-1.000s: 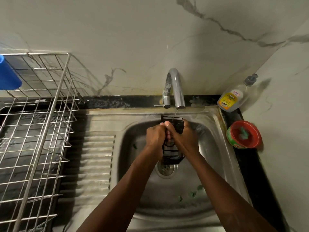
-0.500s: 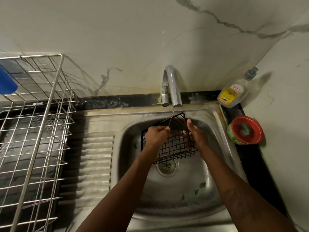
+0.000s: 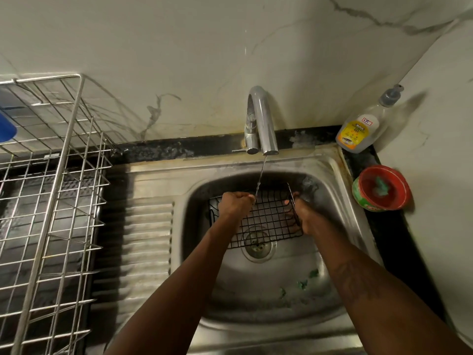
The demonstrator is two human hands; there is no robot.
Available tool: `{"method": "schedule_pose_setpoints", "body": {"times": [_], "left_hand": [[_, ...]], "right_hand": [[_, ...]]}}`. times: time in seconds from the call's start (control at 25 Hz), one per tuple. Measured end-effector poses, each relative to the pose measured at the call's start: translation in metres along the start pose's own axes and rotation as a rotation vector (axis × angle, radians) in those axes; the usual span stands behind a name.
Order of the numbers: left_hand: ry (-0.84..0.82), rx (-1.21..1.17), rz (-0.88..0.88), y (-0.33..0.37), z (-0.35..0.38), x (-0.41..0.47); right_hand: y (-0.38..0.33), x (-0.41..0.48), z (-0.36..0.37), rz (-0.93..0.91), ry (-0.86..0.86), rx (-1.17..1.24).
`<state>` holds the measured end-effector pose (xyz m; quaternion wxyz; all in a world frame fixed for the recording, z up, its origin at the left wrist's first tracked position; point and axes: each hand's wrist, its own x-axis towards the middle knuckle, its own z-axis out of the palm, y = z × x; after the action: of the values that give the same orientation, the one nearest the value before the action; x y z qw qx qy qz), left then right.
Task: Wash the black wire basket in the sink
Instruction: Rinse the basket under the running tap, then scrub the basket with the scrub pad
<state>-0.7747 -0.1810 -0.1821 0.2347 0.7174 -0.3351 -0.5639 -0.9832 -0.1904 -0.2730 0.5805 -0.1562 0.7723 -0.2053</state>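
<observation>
**Q:** Which items are cut off or unclear?

**A:** The dish rack (image 3: 51, 201), left of the left hand (image 3: 234, 203), runs out of view at the left and bottom edges. A blue object (image 3: 6, 126) in it is cropped, so its type cannot be determined. The left hand's fingertips are hidden under its own knuckles.

**Q:** Where is the black wire basket?

**A:** The black wire basket (image 3: 268, 219) is inside the sink (image 3: 256, 326), between the hands. Its near edge overlaps the drain (image 3: 257, 245) in view. The left hand is curled over the far left rim. The right hand (image 3: 303, 216) clamps the right side wall, with fingers showing through the mesh. The hands are apart, one on each side. A thin water stream (image 3: 259, 178) falls from the tap (image 3: 263, 119), beyond the hands, and lands at the left knuckles.

**Q:** What are the surroundings?

**A:** A marble wall (image 3: 204, 47) stands beyond the hands. A black counter (image 3: 153, 149) borders the steel sink. Right of the right hand are a pump bottle (image 3: 361, 131) and a red bowl (image 3: 382, 188). Green scraps (image 3: 302, 284) lie on the sink floor, nearer than the right hand.
</observation>
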Motion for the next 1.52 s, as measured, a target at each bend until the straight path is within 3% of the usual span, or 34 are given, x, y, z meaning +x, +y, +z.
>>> {"method": "schedule_pose_setpoints", "body": {"times": [0.2, 0.44, 0.64, 0.8, 0.88, 1.0, 1.12, 1.36, 1.52], "left_hand": [[0.025, -0.072, -0.002, 0.015, 0.007, 0.005], [0.087, -0.323, -0.092, 0.047, 0.016, 0.003], [0.265, -0.498, -0.051, 0.076, 0.012, -0.006], [0.201, -0.668, -0.009, 0.095, 0.009, -0.014], [0.221, -0.584, 0.082, 0.093, 0.011, -0.021], [0.243, -0.065, 0.341, 0.094, 0.009, -0.034], [0.178, 0.276, 0.417, 0.100, -0.002, -0.046], [0.131, 0.256, 0.410, 0.081, 0.019, -0.070], [0.009, 0.212, 0.386, 0.081, 0.062, -0.082]], "right_hand": [[-0.018, -0.018, 0.006, -0.019, 0.111, -0.092], [-0.036, -0.026, 0.018, -0.205, 0.193, -0.312], [-0.040, -0.044, 0.024, -0.325, 0.190, -0.398], [-0.041, -0.059, 0.032, -0.394, 0.167, -0.390], [-0.047, -0.070, 0.033, -0.437, 0.150, -0.381], [-0.055, -0.089, 0.032, -0.455, 0.109, -0.386], [-0.058, -0.098, 0.034, -0.475, 0.084, -0.420], [-0.058, -0.137, 0.022, -0.654, 0.120, -0.314], [-0.054, -0.158, -0.039, -0.842, 0.358, -0.181]]}}
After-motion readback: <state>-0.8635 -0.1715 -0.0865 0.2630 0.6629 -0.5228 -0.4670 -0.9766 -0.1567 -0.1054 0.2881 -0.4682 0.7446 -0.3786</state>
